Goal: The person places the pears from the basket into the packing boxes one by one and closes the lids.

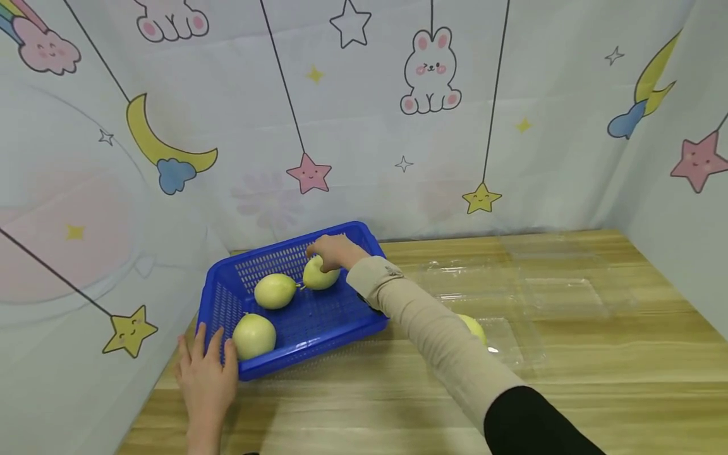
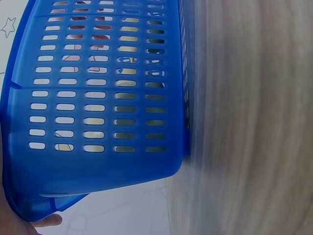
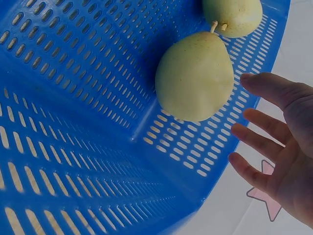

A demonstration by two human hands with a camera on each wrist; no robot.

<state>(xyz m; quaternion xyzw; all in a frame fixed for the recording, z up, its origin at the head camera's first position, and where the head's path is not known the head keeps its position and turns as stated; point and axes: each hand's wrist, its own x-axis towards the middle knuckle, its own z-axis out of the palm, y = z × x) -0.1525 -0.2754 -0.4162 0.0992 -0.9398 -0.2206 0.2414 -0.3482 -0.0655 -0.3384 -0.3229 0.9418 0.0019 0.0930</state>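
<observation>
A blue plastic basket (image 1: 307, 349) with slotted walls stands on the table and holds three pale yellow-green pears. My right hand (image 1: 338, 251) reaches in over its back wall side, around the back right pear (image 1: 320, 278). In the right wrist view, its thumb (image 3: 266, 88) and fingers are spread, with a gap between them and that pear (image 3: 195, 78). A second pear (image 1: 275, 291) lies stem to stem beside it, and the third pear (image 1: 254, 338) sits in the front left corner. My left hand (image 1: 207, 373) rests against the basket's front left corner, fingers extended.
Clear plastic trays (image 1: 563, 294) lie on the wooden table (image 1: 625, 366) to the right. Another pear (image 1: 473, 328) shows there, partly hidden behind my right forearm. A printed white curtain (image 1: 364, 114) hangs right behind the table and along its sides.
</observation>
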